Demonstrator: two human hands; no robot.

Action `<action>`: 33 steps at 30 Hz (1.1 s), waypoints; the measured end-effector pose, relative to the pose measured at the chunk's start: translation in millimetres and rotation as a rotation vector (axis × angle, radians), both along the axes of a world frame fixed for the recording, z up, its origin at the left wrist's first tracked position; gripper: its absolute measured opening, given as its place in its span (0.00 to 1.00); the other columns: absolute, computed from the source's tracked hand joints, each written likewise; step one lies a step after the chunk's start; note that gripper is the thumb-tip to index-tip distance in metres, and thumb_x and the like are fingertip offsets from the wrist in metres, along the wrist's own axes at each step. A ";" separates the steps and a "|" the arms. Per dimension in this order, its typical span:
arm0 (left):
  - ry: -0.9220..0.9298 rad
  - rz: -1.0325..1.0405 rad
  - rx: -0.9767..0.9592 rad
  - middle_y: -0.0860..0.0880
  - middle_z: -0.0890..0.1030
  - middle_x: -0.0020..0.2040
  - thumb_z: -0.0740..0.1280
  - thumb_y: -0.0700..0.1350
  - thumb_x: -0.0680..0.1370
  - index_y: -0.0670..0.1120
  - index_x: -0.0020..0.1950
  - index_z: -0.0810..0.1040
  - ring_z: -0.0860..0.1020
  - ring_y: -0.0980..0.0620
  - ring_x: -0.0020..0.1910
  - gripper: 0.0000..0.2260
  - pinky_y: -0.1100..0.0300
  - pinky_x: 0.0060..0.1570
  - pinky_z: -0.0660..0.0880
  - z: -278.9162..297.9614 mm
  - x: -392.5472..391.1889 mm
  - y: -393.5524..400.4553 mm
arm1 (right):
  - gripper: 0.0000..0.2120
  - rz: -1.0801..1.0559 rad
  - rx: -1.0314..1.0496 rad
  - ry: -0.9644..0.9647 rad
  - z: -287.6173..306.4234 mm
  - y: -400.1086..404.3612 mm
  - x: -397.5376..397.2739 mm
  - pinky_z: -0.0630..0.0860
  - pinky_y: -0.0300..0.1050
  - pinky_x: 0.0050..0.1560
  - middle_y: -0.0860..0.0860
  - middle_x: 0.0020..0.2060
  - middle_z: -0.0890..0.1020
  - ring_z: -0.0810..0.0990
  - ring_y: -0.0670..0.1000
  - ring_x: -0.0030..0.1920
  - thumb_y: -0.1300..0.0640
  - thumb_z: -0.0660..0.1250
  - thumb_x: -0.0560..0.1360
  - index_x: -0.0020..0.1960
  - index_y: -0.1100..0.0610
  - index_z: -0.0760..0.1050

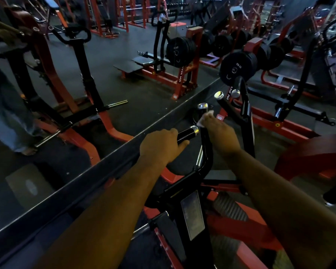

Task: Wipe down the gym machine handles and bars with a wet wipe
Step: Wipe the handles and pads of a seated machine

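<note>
- Your left hand (pixel 160 145) is wrapped around the near black handle (pixel 186 133), fingers curled over it just short of its chrome end cap. Use that grip to steady the arm of the machine while the other hand works.
- Your right hand (pixel 220 131) grasps the white wet wipe (pixel 205 118), which is bunched under the fingers and pressed against the upright black bar (pixel 206 144), just below the second chrome-capped handle (pixel 203 106). Only a small corner of the wipe shows beyond the fingertips.
- To do this stroke well, fold the wipe around the bar so it covers the far side too, then draw it along the whole length in one pass instead of dabbing.
- Twist your wrist as you slide, so the back of the bar, which you cannot see from here, gets cleaned as well.
- Finish each handle over its chrome cap, where sweat probably gathers at the edge.
- The handle under your left hand looks like it is not being wiped yet; you will likely need to shift that hand off it to reach the grip.
- A third capped handle (pixel 220 97) stands farther out, beside the weight plate (pixel 236 68); lean in rather than overreach.
- A mirror (pixel 66 94) runs along your left, so do not mistake reflected bars for real ones.
</note>
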State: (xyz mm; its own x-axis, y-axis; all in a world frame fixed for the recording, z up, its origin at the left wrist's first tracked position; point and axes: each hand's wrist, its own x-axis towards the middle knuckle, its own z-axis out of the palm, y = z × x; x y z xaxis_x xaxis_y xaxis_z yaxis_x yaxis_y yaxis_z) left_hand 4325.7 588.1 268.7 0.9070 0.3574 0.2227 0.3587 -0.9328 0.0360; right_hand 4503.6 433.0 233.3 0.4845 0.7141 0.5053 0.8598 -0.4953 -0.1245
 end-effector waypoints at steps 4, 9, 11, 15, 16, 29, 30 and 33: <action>-0.002 0.007 0.007 0.50 0.75 0.39 0.56 0.69 0.81 0.48 0.55 0.74 0.74 0.48 0.37 0.25 0.54 0.35 0.67 -2.5 1.2 1.6 | 0.21 0.117 0.051 -0.011 -48.8 -45.1 -27.2 0.77 0.49 0.59 0.60 0.68 0.77 0.79 0.59 0.65 0.60 0.57 0.78 0.68 0.62 0.77; -0.021 0.002 -0.005 0.51 0.73 0.38 0.56 0.69 0.81 0.48 0.56 0.74 0.72 0.49 0.36 0.25 0.54 0.36 0.67 -4.1 3.6 2.1 | 0.17 0.242 0.009 0.032 -76.8 -86.1 -42.1 0.82 0.52 0.57 0.53 0.66 0.80 0.77 0.51 0.67 0.58 0.60 0.80 0.65 0.57 0.80; -0.021 0.002 -0.005 0.50 0.73 0.39 0.56 0.69 0.81 0.48 0.56 0.75 0.72 0.49 0.37 0.25 0.54 0.36 0.68 -4.0 3.9 2.8 | 0.16 0.172 0.184 0.084 -56.2 -78.7 -38.9 0.80 0.52 0.59 0.53 0.64 0.81 0.78 0.48 0.65 0.60 0.61 0.79 0.65 0.56 0.79; -0.008 0.002 -0.003 0.50 0.73 0.40 0.57 0.69 0.81 0.48 0.56 0.74 0.72 0.49 0.37 0.25 0.53 0.36 0.67 -3.1 2.6 2.9 | 0.13 -0.034 0.452 0.148 13.9 -23.4 -18.6 0.71 0.42 0.69 0.50 0.65 0.81 0.75 0.46 0.68 0.64 0.63 0.81 0.63 0.56 0.80; -0.002 0.001 -0.010 0.50 0.74 0.40 0.56 0.69 0.81 0.48 0.56 0.74 0.72 0.49 0.37 0.25 0.53 0.37 0.67 -3.1 2.8 3.3 | 0.14 -0.026 0.353 0.096 21.9 -7.4 -8.4 0.68 0.46 0.73 0.50 0.67 0.80 0.72 0.46 0.71 0.64 0.61 0.82 0.64 0.55 0.79; 0.043 -0.007 -0.056 0.49 0.77 0.42 0.56 0.69 0.81 0.48 0.57 0.74 0.74 0.49 0.38 0.25 0.53 0.37 0.69 -0.9 3.2 5.7 | 0.16 0.310 -0.131 0.003 -87.1 -73.1 -53.8 0.68 0.50 0.74 0.55 0.65 0.81 0.76 0.54 0.69 0.61 0.65 0.78 0.64 0.58 0.81; 0.043 -0.010 -0.045 0.48 0.79 0.44 0.56 0.69 0.81 0.48 0.57 0.74 0.75 0.48 0.38 0.25 0.52 0.37 0.69 -0.9 2.6 5.5 | 0.17 0.301 -0.114 0.047 -85.8 -77.8 -60.8 0.74 0.51 0.69 0.54 0.64 0.82 0.78 0.53 0.68 0.64 0.70 0.75 0.64 0.56 0.81; 0.039 -0.033 -0.013 0.47 0.81 0.47 0.56 0.68 0.82 0.48 0.58 0.73 0.79 0.46 0.41 0.24 0.52 0.37 0.68 0.6 -2.3 3.6 | 0.22 0.224 0.049 0.202 -51.3 -75.1 -78.0 0.76 0.34 0.59 0.51 0.60 0.84 0.82 0.48 0.59 0.73 0.73 0.71 0.61 0.54 0.82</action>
